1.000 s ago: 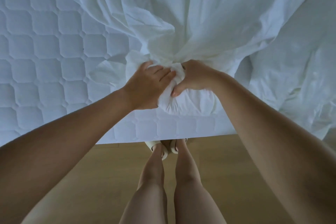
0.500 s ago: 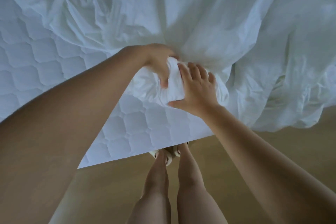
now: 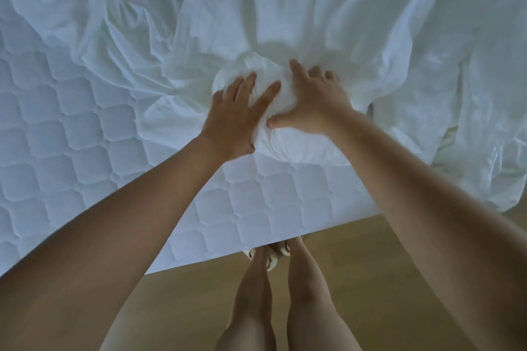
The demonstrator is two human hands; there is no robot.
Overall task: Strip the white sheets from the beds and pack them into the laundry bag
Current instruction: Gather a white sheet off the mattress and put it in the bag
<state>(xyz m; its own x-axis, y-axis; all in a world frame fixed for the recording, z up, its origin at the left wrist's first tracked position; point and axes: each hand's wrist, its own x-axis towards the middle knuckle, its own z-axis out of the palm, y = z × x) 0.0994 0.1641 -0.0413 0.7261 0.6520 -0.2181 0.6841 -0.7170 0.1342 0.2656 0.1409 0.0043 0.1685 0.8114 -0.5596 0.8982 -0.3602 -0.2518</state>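
The white sheet (image 3: 313,8) lies crumpled over the far and right part of the quilted mattress (image 3: 71,137), and its right side hangs off the bed. Near the front edge it is gathered into a round wad (image 3: 285,148). My left hand (image 3: 236,117) presses flat on the wad's left side with straight fingers. On the wad's right side my right hand (image 3: 313,102) cups it, fingers curled over the far side and thumb on the near side. No laundry bag is in view.
The mattress's bare quilted top fills the left and front. Its front edge runs diagonally above a wooden floor (image 3: 370,279). My legs and pale slippers (image 3: 271,258) stand right against the bed edge.
Both hands have shifted on the bunched sheet: the left now lies flat on the wad's left instead of reaching over it, and the wad is rounder and larger. More sheet is drawn toward me.
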